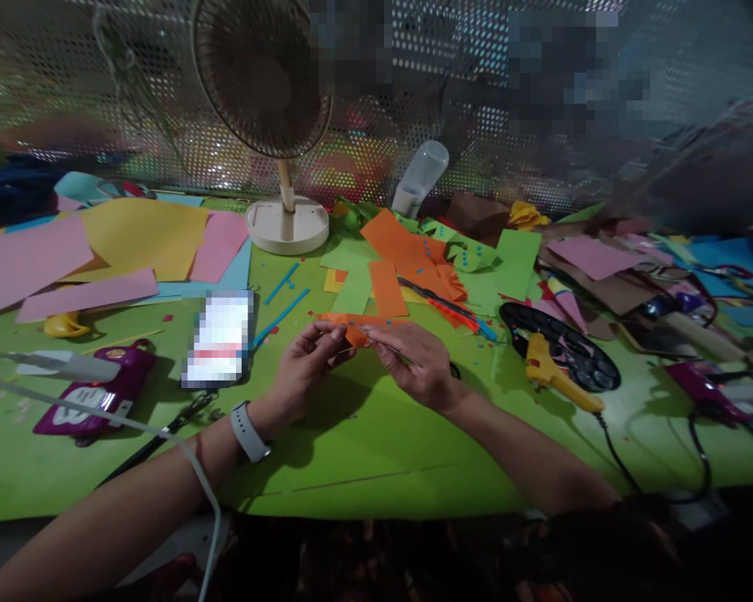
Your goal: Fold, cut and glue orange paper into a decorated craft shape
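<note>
Near the middle of the green table, my left hand (310,355) pinches a small folded piece of orange paper (355,334). Small blue dots show on and around the paper. My right hand (417,359) meets it from the other side, its fingers closed round a thin metal tool (402,353) that looks like tweezers. The tool's tip is at the orange paper, partly hidden by the fingers. Just beyond my hands lie an orange paper strip (387,288) and a dark cutter-like tool with an orange part (443,305).
A white fan (287,226) stands at the back, beside a tilted clear bottle (423,176). Left lie a phone (219,339), coloured sheets (144,238) and a purple power strip (94,393) with a cable. Right is a yellow glue gun (561,376) on a black tray (602,359).
</note>
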Demonstrator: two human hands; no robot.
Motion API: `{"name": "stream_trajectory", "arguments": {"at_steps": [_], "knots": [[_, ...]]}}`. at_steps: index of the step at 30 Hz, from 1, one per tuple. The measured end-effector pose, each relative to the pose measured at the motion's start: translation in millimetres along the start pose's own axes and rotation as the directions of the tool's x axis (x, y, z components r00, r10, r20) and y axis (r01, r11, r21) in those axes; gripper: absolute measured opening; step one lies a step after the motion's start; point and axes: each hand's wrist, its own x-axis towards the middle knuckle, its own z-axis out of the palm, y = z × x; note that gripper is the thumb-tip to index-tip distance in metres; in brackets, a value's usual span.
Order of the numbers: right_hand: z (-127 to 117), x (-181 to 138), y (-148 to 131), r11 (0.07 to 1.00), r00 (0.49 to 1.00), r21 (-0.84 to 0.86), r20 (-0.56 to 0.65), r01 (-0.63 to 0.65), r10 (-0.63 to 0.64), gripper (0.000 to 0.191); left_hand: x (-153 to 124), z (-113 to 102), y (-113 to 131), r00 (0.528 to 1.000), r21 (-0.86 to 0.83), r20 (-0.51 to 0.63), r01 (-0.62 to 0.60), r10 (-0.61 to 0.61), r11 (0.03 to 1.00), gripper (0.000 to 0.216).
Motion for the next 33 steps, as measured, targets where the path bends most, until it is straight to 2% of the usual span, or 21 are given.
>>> {"name": "stream_trajectory", "arguments": {"at_steps": [5, 16, 19, 21, 23, 25, 27, 29, 33], "knots": [[1, 1, 2, 0.988, 0.991, -0.090, -0.045, 0.125, -0.130, 0.035, 0, 0, 0, 1.000, 0.000, 0.018, -0.007, 0.007, 1.000, 0.021], [3, 1, 4, 0.984, 0.987, -0.099, -0.047, 0.147, -0.152, 0.032, -1, -1, -1, 0.999, 0.009, 0.032, -0.013, 0.012, 1.000, 0.019], [3, 0, 1, 1.000, 0.997, -0.023, -0.080, 0.018, -0.020, 0.024, -1, 0, -1, 1.000, 0.014, 0.023, -0.010, 0.010, 1.000, 0.021], [3, 1, -3, 0.977, 0.980, 0.132, -0.089, -0.167, 0.180, 0.018, -1, 1, -1, 1.000, 0.018, 0.004, -0.008, 0.008, 1.000, 0.022], [3, 4, -6, 0.869, 0.918, 0.345, -0.047, -0.356, 0.395, 0.014, -1, 2, -1, 1.000, 0.020, -0.018, -0.006, 0.006, 1.000, 0.023], [3, 7, -7, 0.713, 0.841, 0.515, 0.028, -0.476, 0.541, 0.016, -1, 2, -1, 1.000, 0.026, -0.031, 0.000, 0.001, 1.000, 0.023], [4, 10, -6, 0.591, 0.778, 0.605, 0.077, -0.533, 0.623, 0.018, -1, 2, -1, 0.999, 0.031, -0.034, 0.003, -0.002, 1.000, 0.023], [5, 11, -4, 0.509, 0.733, 0.650, 0.111, -0.564, 0.671, 0.020, -1, 1, -2, 0.999, 0.033, -0.032, -0.004, 0.006, 0.999, 0.022], [8, 10, 1, 0.426, 0.687, 0.682, 0.156, -0.595, 0.710, 0.021, -1, 0, -3, 1.000, 0.030, -0.023, -0.009, 0.010, 0.999, 0.021]]}}
